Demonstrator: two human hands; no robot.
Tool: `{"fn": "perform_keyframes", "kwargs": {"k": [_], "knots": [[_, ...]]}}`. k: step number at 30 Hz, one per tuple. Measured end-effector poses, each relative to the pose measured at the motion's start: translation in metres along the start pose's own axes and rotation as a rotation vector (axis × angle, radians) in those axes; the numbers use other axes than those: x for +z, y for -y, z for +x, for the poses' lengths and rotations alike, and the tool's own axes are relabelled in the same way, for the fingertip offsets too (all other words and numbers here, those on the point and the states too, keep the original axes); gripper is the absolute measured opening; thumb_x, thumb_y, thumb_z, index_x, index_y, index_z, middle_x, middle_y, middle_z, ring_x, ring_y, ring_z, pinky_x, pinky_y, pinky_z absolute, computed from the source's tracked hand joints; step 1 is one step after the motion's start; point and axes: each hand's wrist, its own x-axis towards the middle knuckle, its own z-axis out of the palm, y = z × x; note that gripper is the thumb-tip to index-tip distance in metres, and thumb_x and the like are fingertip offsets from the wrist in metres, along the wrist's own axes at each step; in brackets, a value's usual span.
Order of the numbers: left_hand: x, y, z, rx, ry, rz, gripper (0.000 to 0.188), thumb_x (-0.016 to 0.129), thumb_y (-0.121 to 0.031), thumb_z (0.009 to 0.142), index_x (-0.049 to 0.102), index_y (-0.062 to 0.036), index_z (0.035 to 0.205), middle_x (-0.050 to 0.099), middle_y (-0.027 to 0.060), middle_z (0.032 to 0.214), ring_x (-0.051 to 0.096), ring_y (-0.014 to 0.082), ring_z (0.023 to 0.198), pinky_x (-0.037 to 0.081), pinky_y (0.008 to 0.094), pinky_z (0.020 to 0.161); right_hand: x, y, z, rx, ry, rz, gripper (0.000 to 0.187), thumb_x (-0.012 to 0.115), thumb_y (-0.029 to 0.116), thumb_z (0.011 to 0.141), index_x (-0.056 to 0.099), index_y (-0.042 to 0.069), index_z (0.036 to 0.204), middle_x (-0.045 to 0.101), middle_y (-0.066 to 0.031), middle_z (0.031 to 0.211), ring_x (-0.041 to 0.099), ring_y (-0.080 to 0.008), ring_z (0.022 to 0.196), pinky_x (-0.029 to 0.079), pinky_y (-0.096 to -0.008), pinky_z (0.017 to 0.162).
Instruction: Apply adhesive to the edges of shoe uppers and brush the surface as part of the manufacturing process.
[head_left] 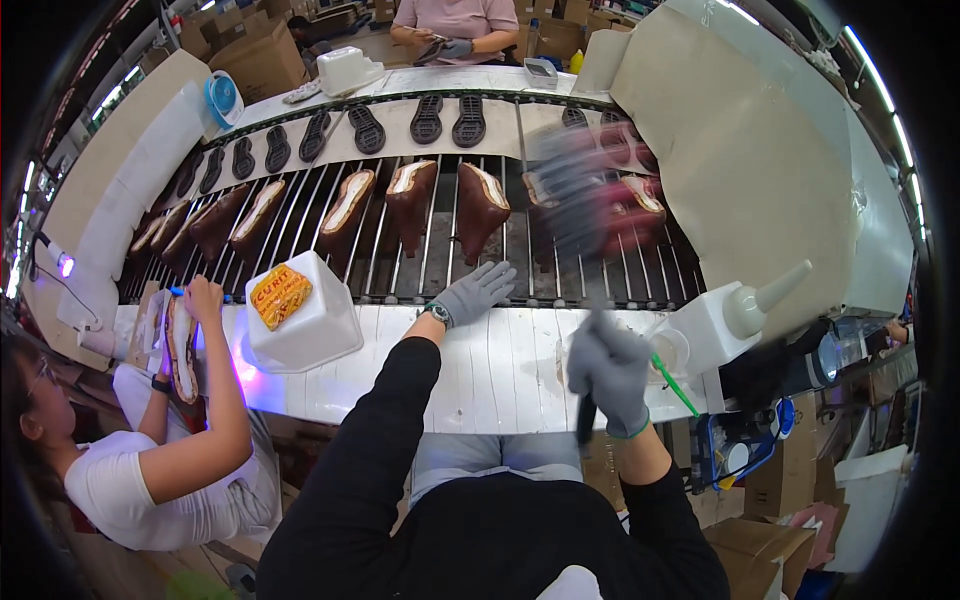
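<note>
My left hand (478, 292), in a grey glove, lies with its fingers stretched out at the near edge of the roller conveyor (440, 258). Just beyond it, a brown shoe upper (482, 212) with a white underside rests sole-side up on the rollers. My right hand (610, 362), also gloved in grey, is closed round the black handle (586, 418) of a long tool. A wide grey blur (572, 190) reaches up from this hand over the conveyor, and its kind cannot be told. Reddish blurs beside it partly hide shoe uppers at the right.
Black soles (426, 120) line the far ledge. A white container (305, 325) carries a yellow packet (281, 296). At right stand a white bottle (735, 318) and a green-handled brush (675, 386). A seated co-worker (170, 470) handles a shoe at left; another person (455, 30) stands opposite.
</note>
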Motion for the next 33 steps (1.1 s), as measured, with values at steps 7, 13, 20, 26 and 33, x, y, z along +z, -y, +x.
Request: {"fn": "perform_keyframes", "kwargs": {"k": [7,13,20,26,33], "knots": [[-0.036,-0.007,0.013,0.032,0.01,0.079,0.044,0.048,-0.013,0.087,0.048,-0.0044,0.13,0.039,0.0131,0.145,0.032,0.0284,0.137,0.024,0.0421,0.114,0.023,-0.047,-0.026,-0.158,0.522,-0.426,0.013,0.062,0.005,0.082,0.063,0.0,0.093,0.053,-0.0126,0.068,0.053,-0.0144,0.062,0.046,-0.028,0.061],[-0.04,-0.005,0.004,0.019,-0.007,0.083,0.043,0.049,-0.013,0.086,0.05,-0.0048,0.128,0.039,0.014,0.144,0.034,0.0289,0.136,0.025,0.0422,0.114,0.017,-0.018,-0.007,-0.008,-0.14,0.145,0.015,0.054,0.002,0.09,0.057,-0.001,0.076,0.053,-0.0006,0.057,0.048,-0.0055,0.048,0.039,-0.0218,0.043],[-0.032,-0.003,0.004,-0.095,-0.053,0.052,0.043,0.051,-0.013,0.084,0.051,-0.0044,0.127,0.042,0.0145,0.141,0.035,0.0304,0.135,0.026,0.0426,0.113,0.009,-0.06,-0.018,-0.196,0.383,-0.324,0.042,0.058,0.001,0.085,0.059,0.009,0.126,0.053,-0.0133,0.069,0.053,-0.0165,0.057,0.045,-0.0289,0.057],[-0.028,0.001,0.0,-0.245,-0.234,-0.024,0.027,0.056,-0.017,0.086,0.059,-0.0045,0.11,0.053,0.015,0.129,0.044,0.0334,0.125,0.035,0.0434,0.106,0.011,-0.063,-0.029,-0.107,-0.022,0.065,0.015,0.047,0.002,0.084,0.051,0.003,0.07,0.051,-0.006,0.06,0.05,-0.0139,0.051,0.042,-0.0261,0.048],[-0.026,0.006,-0.006,-0.885,0.029,-0.286,0.027,0.052,-0.032,0.089,0.065,-0.0121,0.1,0.065,0.0111,0.101,0.06,0.0317,0.096,0.046,0.0425,0.083,-0.002,-0.032,-0.009,-0.318,0.327,-0.489,0.044,0.056,0.0,0.083,0.057,0.006,0.126,0.052,-0.0072,0.064,0.052,-0.0153,0.051,0.043,-0.027,0.05]]}}
